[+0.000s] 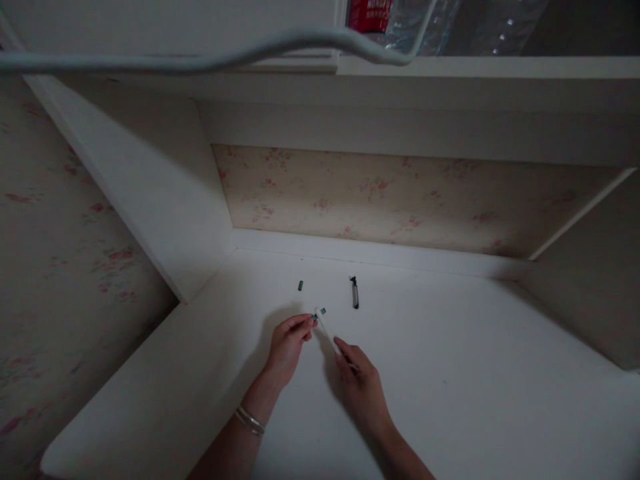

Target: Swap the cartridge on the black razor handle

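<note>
Your white desk top (pixel 450 373) sits in a recess under a white shelf (pixel 450 67) that holds a red-labelled pack (pixel 369 13) and clear plastic. Your left hand (pixel 287 347) pinches the green tip of a thin white stick (pixel 326 328), and your right hand (pixel 360 383) is closed on its other end, low over the desk. Beyond lie a black pen-shaped piece (pixel 355 293) and a small green cap (pixel 301 285).

One white stick (pixel 327 333), one black pen (pixel 355 292), one green cap (pixel 301 285).

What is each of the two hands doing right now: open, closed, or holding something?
Left hand: closed, pinching the green-tipped end of the pen.
Right hand: closed on the pen's other end.
</note>
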### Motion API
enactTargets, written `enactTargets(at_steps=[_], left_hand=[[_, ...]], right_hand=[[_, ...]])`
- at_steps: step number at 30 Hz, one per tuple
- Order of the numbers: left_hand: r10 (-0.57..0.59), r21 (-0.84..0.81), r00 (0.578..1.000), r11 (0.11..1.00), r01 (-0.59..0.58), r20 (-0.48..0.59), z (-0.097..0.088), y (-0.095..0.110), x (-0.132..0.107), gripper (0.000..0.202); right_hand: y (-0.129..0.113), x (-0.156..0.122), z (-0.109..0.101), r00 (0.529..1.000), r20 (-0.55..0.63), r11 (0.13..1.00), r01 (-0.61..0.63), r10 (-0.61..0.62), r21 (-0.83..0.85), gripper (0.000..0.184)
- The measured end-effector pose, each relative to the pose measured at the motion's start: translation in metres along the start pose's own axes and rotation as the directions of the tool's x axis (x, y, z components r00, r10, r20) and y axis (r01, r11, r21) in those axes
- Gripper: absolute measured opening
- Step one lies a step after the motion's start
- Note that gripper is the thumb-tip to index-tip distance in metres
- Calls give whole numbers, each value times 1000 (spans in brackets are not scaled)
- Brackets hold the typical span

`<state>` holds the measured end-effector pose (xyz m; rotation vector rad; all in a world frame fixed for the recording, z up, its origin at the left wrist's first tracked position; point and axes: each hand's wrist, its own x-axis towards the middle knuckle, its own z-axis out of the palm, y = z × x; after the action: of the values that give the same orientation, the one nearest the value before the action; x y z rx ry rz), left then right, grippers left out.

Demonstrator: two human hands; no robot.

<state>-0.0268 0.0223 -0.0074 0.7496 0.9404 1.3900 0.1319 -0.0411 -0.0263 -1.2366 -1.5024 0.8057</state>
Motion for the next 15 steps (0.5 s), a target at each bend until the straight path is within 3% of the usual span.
enactTargets(at_steps=[3,8,12,15], left_hand=[[27,9,1000,1000,-27,-1,0,1,0,23],[-15,-11,1000,1000,15,-3,-1,1,0,26],[14,16,1000,1000,-14,7,0,1,0,22],[4,1,1000,1000,-4,10,-1,1,0,23]], right_hand=[[-1,0,0,998,50,999,40,-40,0,29],[-1,1,-1,998,-56,1000,15,-16,-25,32],[-2,0,0,996,56,996,78,-76,-32,30],[-1,0,-1,998,16,998,57,-57,-39,31]])
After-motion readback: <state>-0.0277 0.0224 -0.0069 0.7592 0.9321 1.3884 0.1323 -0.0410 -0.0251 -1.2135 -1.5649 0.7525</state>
